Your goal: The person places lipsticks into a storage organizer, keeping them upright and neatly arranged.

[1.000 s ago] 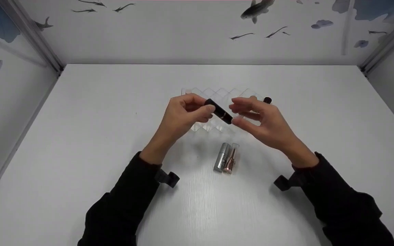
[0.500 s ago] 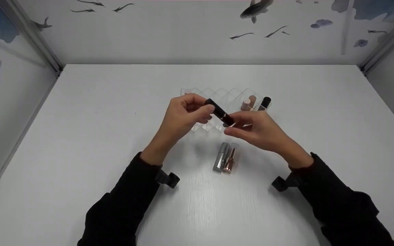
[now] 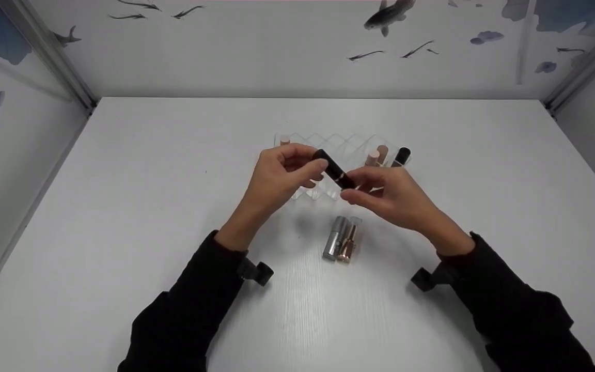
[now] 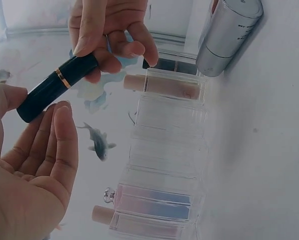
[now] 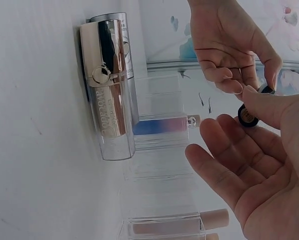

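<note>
Above the table both hands hold one slim black lipstick tube point(image 3: 334, 169) with a narrow gold band, tilted down to the right. My left hand point(image 3: 283, 171) pinches its upper left end between thumb and fingers. The lower right end is pinched by my right hand point(image 3: 393, 197), whose fingertips partly hide it. In the left wrist view the gold band circles the lipstick tube point(image 4: 45, 95) between the two hands. Nearer me on the table, below the hands, lie a silver tube point(image 3: 334, 237) and a rose-gold tube point(image 3: 347, 247) with a clear cap, side by side.
Behind the hands stands a clear organizer point(image 4: 164, 150) with a zigzag rim, partly hidden. At its right end sit a black-capped tube point(image 3: 403, 155), a pink-capped tube point(image 3: 372, 158) and a tan-capped tube point(image 3: 381, 153). Patterned panels point(image 3: 225, 57) border the white table.
My right hand has come down from spread fingers beside the lipstick tube to a pinch on its lower end, uncovering the capped tubes behind. The left hand keeps its grip, almost unmoved.
</note>
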Demonstrator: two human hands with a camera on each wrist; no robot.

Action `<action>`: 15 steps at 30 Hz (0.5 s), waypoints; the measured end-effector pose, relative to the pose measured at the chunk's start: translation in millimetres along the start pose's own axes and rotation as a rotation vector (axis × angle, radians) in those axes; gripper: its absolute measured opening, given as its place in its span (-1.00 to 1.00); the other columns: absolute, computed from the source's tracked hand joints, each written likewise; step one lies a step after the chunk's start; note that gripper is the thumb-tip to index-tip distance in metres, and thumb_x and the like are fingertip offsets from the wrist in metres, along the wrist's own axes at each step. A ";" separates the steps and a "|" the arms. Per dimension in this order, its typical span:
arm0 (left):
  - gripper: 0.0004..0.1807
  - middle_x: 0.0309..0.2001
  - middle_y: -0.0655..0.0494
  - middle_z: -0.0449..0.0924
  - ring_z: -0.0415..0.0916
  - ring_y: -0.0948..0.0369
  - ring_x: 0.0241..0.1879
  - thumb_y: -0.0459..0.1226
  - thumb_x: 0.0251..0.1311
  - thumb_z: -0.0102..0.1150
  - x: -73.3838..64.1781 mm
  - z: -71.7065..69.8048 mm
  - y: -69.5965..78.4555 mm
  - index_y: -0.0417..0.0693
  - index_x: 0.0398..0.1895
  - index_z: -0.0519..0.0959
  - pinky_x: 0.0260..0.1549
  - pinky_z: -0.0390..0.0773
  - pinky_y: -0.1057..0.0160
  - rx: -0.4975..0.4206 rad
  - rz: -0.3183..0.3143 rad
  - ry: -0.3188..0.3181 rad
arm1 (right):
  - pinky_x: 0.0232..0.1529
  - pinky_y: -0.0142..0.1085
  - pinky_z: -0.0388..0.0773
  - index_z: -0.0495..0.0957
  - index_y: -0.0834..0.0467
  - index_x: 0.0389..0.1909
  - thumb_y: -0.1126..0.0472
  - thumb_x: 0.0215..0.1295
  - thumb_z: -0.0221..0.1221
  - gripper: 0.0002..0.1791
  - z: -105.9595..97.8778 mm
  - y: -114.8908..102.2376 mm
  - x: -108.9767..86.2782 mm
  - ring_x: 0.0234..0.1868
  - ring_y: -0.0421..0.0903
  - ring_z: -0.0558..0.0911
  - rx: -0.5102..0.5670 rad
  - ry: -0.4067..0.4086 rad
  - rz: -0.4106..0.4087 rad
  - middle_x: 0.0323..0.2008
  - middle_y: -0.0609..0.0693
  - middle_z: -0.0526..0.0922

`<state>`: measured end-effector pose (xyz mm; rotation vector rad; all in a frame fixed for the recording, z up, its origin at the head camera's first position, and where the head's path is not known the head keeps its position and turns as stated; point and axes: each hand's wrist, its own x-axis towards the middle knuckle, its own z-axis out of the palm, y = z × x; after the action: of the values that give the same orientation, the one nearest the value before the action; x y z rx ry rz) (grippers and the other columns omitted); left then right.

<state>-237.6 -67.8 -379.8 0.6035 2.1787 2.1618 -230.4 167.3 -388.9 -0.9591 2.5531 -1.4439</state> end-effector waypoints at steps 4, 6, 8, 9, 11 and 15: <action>-0.76 -0.29 -0.04 0.67 0.66 0.07 -0.34 -0.26 0.10 0.31 -0.4 2.5 0.2 -0.19 -0.18 0.62 -0.33 0.65 0.18 0.004 0.013 0.028 | -0.29 -0.34 0.64 0.62 0.09 -0.08 0.07 0.23 0.22 -0.72 0.0 1.4 0.0 -0.34 -0.18 0.70 -0.006 -0.012 -0.029 -0.29 -0.08 0.70; -0.76 -0.28 -0.04 0.66 0.65 0.07 -0.33 -0.27 0.10 0.30 -1.6 4.0 2.4 -0.20 -0.18 0.62 -0.33 0.64 0.18 0.014 0.020 0.037 | -0.31 -0.36 0.64 0.63 0.09 -0.08 0.08 0.23 0.22 -0.72 0.0 1.6 -0.1 -0.34 -0.18 0.70 -0.011 -0.014 -0.038 -0.30 -0.08 0.70; -0.76 -0.27 -0.05 0.66 0.64 0.04 -0.31 -0.30 0.12 0.28 -4.4 6.1 8.8 -0.23 -0.16 0.61 -0.31 0.64 0.18 0.022 0.025 0.038 | -0.33 -0.37 0.63 0.63 0.08 -0.09 0.07 0.23 0.23 -0.73 0.3 1.6 -0.2 -0.35 -0.18 0.69 -0.025 -0.016 -0.046 -0.30 -0.10 0.70; -0.76 -0.27 -0.06 0.66 0.64 0.04 -0.30 -0.30 0.12 0.27 -5.7 7.2 12.1 -0.24 -0.16 0.61 -0.31 0.64 0.17 0.026 0.027 0.037 | -0.34 -0.38 0.63 0.63 0.07 -0.09 0.07 0.23 0.22 -0.74 0.6 1.6 -0.4 -0.36 -0.18 0.69 -0.030 -0.019 -0.050 -0.31 -0.10 0.70; -0.76 -0.27 -0.07 0.66 0.64 0.06 -0.31 -0.31 0.14 0.26 -8.7 9.0 18.9 -0.25 -0.15 0.61 -0.30 0.64 0.16 0.041 0.026 0.037 | -0.35 -0.39 0.61 0.63 0.06 -0.09 0.07 0.24 0.22 -0.74 1.4 1.4 -0.8 -0.36 -0.16 0.69 -0.040 -0.031 -0.057 -0.30 -0.11 0.70; -0.76 -0.27 -0.06 0.67 0.62 0.19 -0.34 -0.29 0.16 0.24 -11.3 11.9 24.3 -0.24 -0.14 0.62 -0.29 0.63 0.13 0.072 0.024 0.035 | -0.35 -0.39 0.60 0.63 0.02 -0.09 0.06 0.26 0.20 -0.75 4.1 0.8 -1.5 -0.37 -0.14 0.68 -0.056 -0.056 -0.063 -0.29 -0.14 0.70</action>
<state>-217.6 -60.3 -359.7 0.6024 2.2871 2.1298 -228.2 165.3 -392.3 -1.0806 2.5581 -1.3469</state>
